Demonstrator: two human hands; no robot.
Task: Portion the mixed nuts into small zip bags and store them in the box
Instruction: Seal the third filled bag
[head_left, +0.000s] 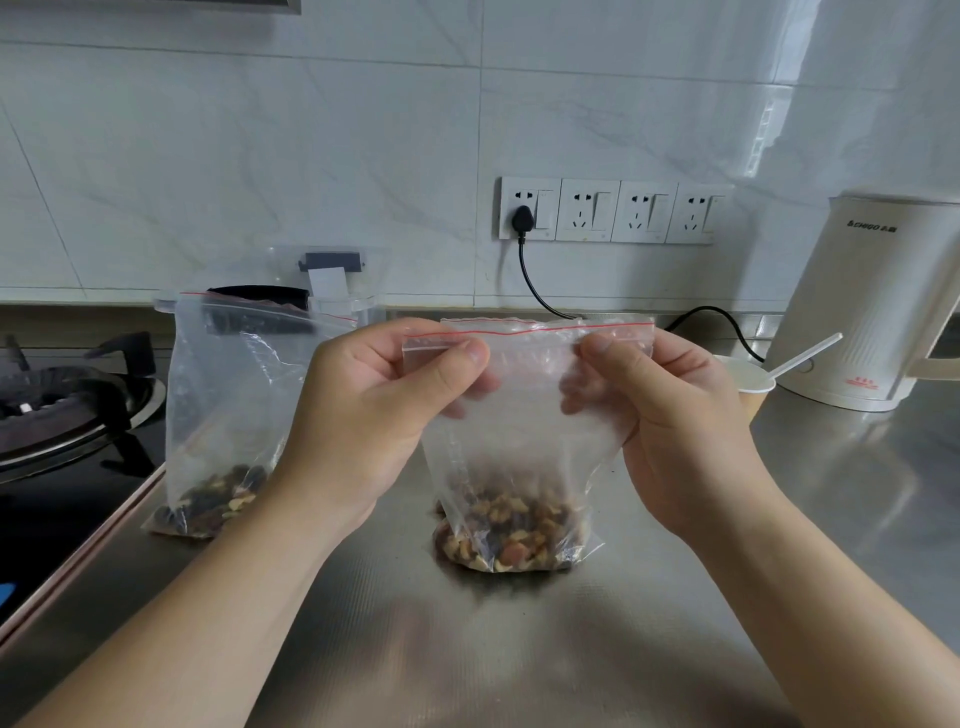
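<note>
On the steel surface (519, 649) your zip bag (524, 415) of mixed nuts (511, 535) stands upright — your left hand (363, 415) and right hand (670, 415) fingers pinch its red-lined top, another nut bag (228, 405) just left.

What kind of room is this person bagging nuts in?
Most likely a home kitchen. A gas stove burner sits at the left edge of the steel countertop, an electric kettle stands at the right, and the tiled wall carries a row of power sockets.

Both forearms bare, seemingly no sleeves, rings.
</note>
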